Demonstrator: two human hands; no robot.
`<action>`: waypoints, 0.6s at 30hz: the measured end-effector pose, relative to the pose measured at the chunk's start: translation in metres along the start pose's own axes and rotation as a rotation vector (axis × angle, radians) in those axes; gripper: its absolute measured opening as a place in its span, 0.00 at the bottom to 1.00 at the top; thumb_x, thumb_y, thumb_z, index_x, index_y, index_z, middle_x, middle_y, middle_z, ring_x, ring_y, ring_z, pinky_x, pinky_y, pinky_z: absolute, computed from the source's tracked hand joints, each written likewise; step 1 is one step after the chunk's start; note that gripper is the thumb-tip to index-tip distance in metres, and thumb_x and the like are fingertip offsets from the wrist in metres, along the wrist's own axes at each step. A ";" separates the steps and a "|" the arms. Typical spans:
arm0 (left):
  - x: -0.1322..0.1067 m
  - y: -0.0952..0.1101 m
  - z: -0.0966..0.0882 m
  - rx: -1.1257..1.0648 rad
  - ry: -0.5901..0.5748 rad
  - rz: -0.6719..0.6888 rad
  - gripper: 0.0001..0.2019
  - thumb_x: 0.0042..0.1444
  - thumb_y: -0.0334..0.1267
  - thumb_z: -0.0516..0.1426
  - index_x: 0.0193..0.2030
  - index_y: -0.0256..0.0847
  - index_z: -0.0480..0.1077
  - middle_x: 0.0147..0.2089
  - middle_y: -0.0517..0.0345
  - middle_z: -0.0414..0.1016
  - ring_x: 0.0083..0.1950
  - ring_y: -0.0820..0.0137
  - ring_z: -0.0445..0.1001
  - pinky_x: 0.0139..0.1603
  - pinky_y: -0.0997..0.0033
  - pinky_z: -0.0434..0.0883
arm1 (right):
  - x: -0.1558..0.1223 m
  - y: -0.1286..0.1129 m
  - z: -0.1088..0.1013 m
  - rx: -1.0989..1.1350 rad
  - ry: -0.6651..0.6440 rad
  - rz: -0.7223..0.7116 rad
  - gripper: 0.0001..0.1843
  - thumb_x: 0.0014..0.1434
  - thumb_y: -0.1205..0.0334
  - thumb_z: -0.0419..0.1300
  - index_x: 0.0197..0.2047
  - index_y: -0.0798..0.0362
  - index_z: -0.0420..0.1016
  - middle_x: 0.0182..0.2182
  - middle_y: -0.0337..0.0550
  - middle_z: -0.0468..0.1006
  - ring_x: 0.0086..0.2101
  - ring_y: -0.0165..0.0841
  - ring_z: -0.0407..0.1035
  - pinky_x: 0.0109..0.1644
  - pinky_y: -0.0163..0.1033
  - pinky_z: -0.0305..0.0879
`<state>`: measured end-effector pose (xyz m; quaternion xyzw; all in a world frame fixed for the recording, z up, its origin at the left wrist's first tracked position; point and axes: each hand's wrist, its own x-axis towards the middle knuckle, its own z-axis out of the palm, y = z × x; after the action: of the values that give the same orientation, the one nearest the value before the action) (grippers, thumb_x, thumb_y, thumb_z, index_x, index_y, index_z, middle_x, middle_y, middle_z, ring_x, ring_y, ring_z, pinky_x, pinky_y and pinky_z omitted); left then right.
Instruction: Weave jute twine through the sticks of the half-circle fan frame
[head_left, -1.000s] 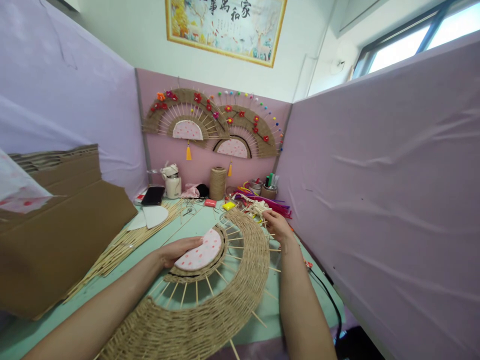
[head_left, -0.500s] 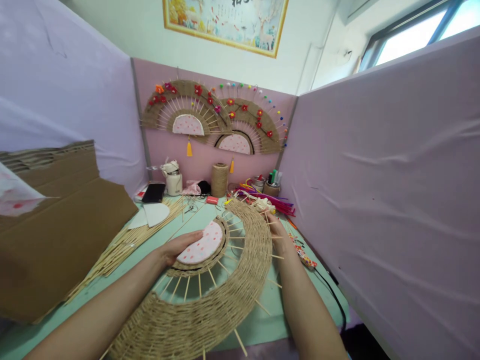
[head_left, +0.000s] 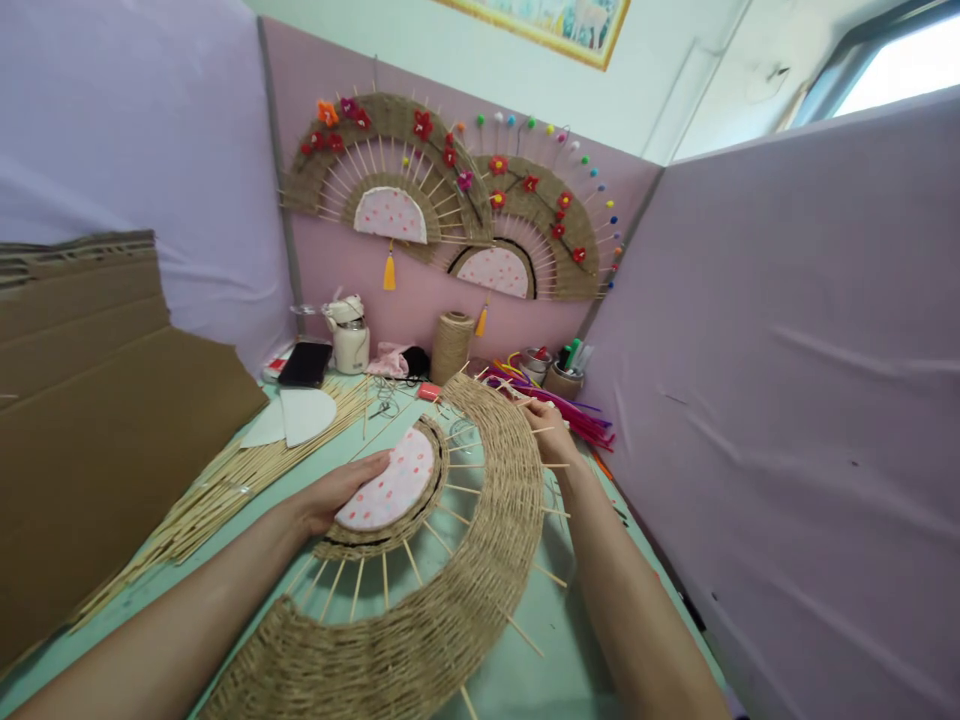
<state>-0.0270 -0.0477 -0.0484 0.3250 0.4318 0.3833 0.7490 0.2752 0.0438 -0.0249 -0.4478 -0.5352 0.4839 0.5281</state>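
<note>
- Pink panel [head_left: 420, 300] at the back carries two finished-looking woven fans, the left-hand one [head_left: 390, 118] overlapping the right-hand one [head_left: 536, 195]; both bear red flowers, and yellow tassels hang below.
- Pale green surface [head_left: 532, 680] spreads beneath, with purple cloth walls on either side.
- Woven fan [head_left: 506, 480] is in front of the person, above the surface, its wide twine band curving from the bottom of the view up towards the purple stems [head_left: 589, 425]; thin sticks poke past its outer edge.
- Left hand [head_left: 349, 490] grips the fan at its pink dotted centre [head_left: 394, 485], thumb on top, the other fingers mostly hidden.
- Right hand [head_left: 546, 425] is at the band's far outer edge, fingers bent and close together; whether they pinch anything, I cannot tell.
- Beyond the fan stand a twine spool [head_left: 451, 347] and a white bottle [head_left: 351, 340], with a red packet [head_left: 429, 391] lying nearby.
- Loose sticks [head_left: 225, 490] lie on the left beside brown cardboard [head_left: 112, 400], white cut pieces [head_left: 309, 416] partly over them.
</note>
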 end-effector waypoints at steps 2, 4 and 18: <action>0.000 0.003 -0.003 -0.020 0.046 0.000 0.25 0.49 0.41 0.61 0.54 0.38 0.66 0.42 0.51 0.78 0.35 0.67 0.77 0.37 0.71 0.72 | 0.024 0.000 0.008 -0.101 -0.017 -0.015 0.15 0.41 0.51 0.65 0.24 0.53 0.69 0.18 0.34 0.68 0.19 0.25 0.58 0.23 0.32 0.51; 0.001 0.005 -0.006 -0.051 0.073 -0.004 0.27 0.47 0.41 0.62 0.55 0.38 0.66 0.41 0.50 0.79 0.36 0.65 0.77 0.38 0.70 0.72 | 0.048 0.000 0.017 -0.143 -0.110 -0.002 0.15 0.39 0.52 0.66 0.23 0.54 0.68 0.17 0.33 0.67 0.19 0.24 0.56 0.23 0.31 0.50; -0.003 0.017 -0.020 -0.221 0.070 -0.053 0.23 0.48 0.43 0.60 0.51 0.35 0.68 0.37 0.50 0.79 0.39 0.60 0.77 0.41 0.66 0.72 | 0.095 0.006 0.055 0.187 -0.698 0.241 0.19 0.39 0.53 0.68 0.33 0.53 0.72 0.24 0.36 0.73 0.23 0.25 0.64 0.30 0.33 0.60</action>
<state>-0.0507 -0.0382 -0.0415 0.2152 0.4213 0.4199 0.7745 0.2160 0.1366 -0.0171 -0.2656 -0.5798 0.7127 0.2920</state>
